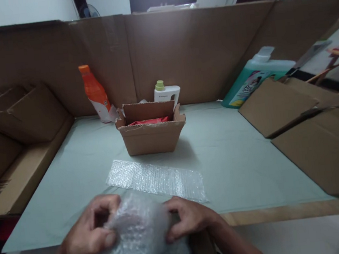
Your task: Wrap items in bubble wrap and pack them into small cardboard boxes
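Observation:
My left hand [91, 231] and my right hand [190, 217] both grip a bundle of bubble wrap [139, 236] at the table's near edge, fingers curled around its sides. Whatever the wrap covers is hidden. Just beyond my hands a flat strip of bubble wrap [156, 180] lies on the pale green table mat [231, 156]. Farther back stands a small open cardboard box [151, 134] with something red [149, 121] inside.
An orange bottle [96, 92] and a white bottle with a green cap [166, 92] stand behind the box. A teal detergent jug [254, 77] leans at the back right. Flattened cardboard [310, 127] lies right, stacked cardboard [14, 132] left, a cardboard wall [194, 46] behind.

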`<state>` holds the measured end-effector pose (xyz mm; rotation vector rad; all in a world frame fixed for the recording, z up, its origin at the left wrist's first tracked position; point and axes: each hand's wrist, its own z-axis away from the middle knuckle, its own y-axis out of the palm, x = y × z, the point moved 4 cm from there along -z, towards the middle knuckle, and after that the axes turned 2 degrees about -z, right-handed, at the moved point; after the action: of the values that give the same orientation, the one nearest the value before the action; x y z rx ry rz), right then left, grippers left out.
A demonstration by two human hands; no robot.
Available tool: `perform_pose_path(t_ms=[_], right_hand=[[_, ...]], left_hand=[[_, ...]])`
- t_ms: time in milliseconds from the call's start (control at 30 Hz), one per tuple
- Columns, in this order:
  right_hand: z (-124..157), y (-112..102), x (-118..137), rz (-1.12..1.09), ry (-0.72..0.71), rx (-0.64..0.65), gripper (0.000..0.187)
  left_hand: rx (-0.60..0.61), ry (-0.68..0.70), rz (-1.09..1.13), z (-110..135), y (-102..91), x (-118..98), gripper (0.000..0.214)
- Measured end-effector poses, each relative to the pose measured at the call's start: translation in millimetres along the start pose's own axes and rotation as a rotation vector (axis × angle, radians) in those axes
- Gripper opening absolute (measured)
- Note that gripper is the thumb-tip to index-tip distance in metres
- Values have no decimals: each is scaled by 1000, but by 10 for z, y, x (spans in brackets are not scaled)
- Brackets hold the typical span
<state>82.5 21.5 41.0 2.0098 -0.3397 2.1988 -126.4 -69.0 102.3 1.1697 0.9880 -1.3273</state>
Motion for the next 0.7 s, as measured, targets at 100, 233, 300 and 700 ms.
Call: perform_pose_path(t_ms=[100,233,300,700], right_hand=[[311,-375,-154,4,97,-292,30],[389,-836,-152,230,184,-571,21],[247,-927,-210,445,240,-629,20],[475,-841,-721,1142,232,-765,24]], left_hand=[[-222,2,-231,-80,-337,67,42],[-460,-8,-583,-449,-603,332,29],[-471,-70,-759,-647,-637,534,25],[-210,18,-1427,-1167,-871,706,53]])
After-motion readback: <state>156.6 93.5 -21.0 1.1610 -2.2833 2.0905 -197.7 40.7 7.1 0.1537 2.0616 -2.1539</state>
